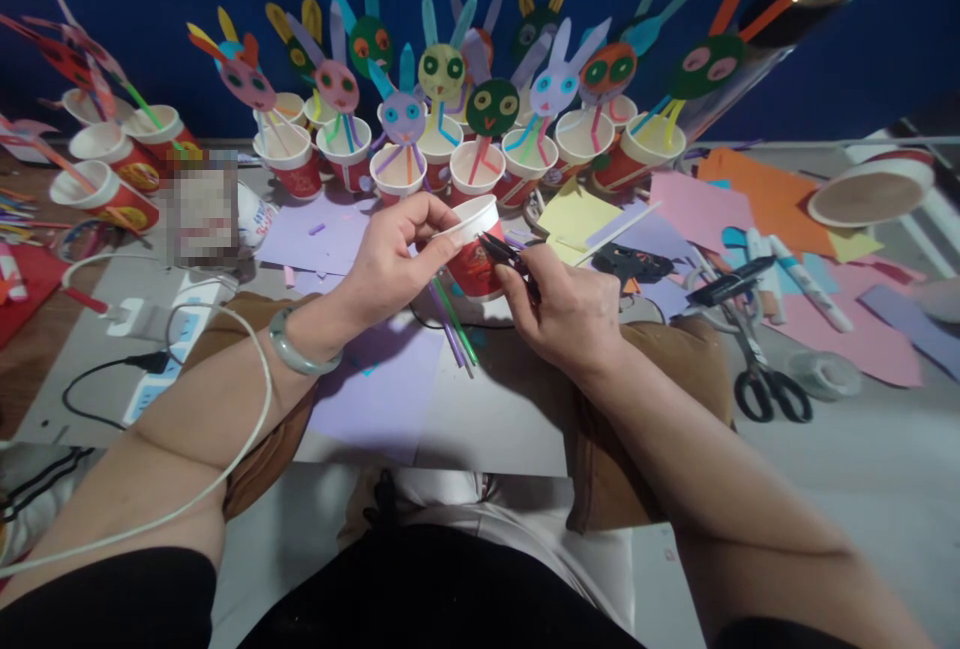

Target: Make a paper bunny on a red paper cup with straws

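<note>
A red paper cup (476,274) with a white rim is held up, slightly tilted, at the middle of the view. My left hand (397,254) grips it from the left, thumb and fingers closed at the rim. In my right hand (570,304) is a pair of black scissors (504,250), the fingers wrapped round the handles. Their blades are at the cup's right side, just under the rim; I cannot tell whether they pierce the wall. Below the cup, purple and green straws (452,324) lie near a purple paper sheet (375,384).
Behind my hands stand several red cups (292,159) with rabbit faces on straws. More cups (124,189) are at the left, by a power strip (176,339) and cables. At the right lie coloured paper (855,319), markers (810,284), large scissors (761,369) and a tape roll (825,374).
</note>
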Demonstrator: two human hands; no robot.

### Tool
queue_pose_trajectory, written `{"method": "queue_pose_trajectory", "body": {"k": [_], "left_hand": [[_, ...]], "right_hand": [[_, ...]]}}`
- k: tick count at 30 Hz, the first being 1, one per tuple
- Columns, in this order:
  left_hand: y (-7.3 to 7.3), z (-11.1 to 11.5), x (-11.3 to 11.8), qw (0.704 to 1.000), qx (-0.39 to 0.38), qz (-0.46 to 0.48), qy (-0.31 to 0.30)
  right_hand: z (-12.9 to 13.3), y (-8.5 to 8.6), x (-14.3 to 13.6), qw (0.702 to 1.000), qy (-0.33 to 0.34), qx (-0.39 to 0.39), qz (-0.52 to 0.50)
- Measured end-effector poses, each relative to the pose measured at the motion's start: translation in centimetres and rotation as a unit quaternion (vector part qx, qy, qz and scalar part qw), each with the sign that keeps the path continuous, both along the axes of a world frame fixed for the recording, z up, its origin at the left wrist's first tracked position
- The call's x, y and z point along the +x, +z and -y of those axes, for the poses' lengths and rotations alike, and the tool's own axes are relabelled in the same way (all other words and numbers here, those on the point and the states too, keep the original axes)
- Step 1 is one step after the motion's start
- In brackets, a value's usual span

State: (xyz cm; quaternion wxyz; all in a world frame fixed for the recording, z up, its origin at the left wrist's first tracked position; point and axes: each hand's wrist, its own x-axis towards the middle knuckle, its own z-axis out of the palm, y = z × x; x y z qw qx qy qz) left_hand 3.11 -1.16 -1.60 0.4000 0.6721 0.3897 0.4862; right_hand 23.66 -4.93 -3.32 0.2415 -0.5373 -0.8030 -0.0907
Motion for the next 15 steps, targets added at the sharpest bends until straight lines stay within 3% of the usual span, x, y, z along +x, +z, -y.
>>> {"method": "queue_pose_trajectory", "body": {"k": [15], "left_hand": [[0.46,-0.10,-0.35,1.000,0.002,-0.025,-0.015]], "right_hand": [[-0.21,0.08,0.24,1.000,0.022,0.003,0.005]]}}
